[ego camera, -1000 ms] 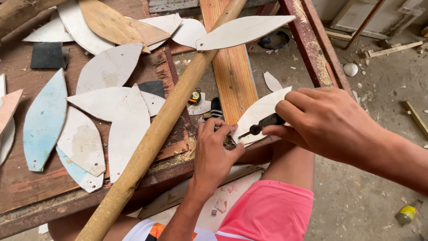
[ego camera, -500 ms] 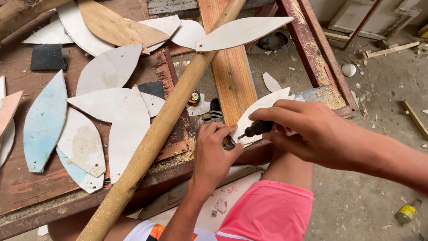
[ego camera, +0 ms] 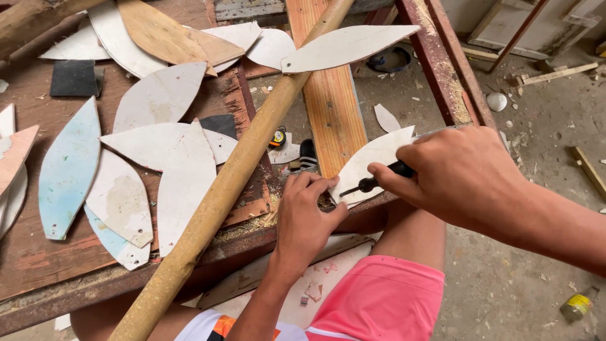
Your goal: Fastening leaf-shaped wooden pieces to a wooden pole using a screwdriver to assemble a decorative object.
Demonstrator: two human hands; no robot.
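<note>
**Two hands at a leaf-shaped cutout on a worn bench**

Nearest the camera are the person's bare legs and pink shorts (ego camera: 385,297), set against the near edge of a rough wooden workbench (ego camera: 38,265) with a rusty metal frame. A long wooden pole (ego camera: 233,177) lies slantwise across the bench, from the near left to the far middle.

At the near right corner of the bench, the left hand (ego camera: 306,218) presses its fingertips down at the near tip of a white leaf-shaped cutout (ego camera: 372,158); it grasps nothing. The right hand (ego camera: 464,177) comes in from the right and is clenched round a black-handled screwdriver (ego camera: 372,183), whose tip points left, toward the left hand's fingers, at the cutout's near edge. The cutout lies under and between both hands, just right of an orange plank (ego camera: 328,107).

Left of the pole, many more leaf-shaped pieces (ego camera: 158,101) lie spread out, white and pale blue, some overlapping. A small tape measure (ego camera: 276,137) sits just right of the pole. One more white leaf (ego camera: 347,47) rests on the pole at the far end.

Beyond the bench to the right is a dusty concrete floor (ego camera: 536,132) with wood scraps, and a small bottle (ego camera: 577,304) lies at the near right.
</note>
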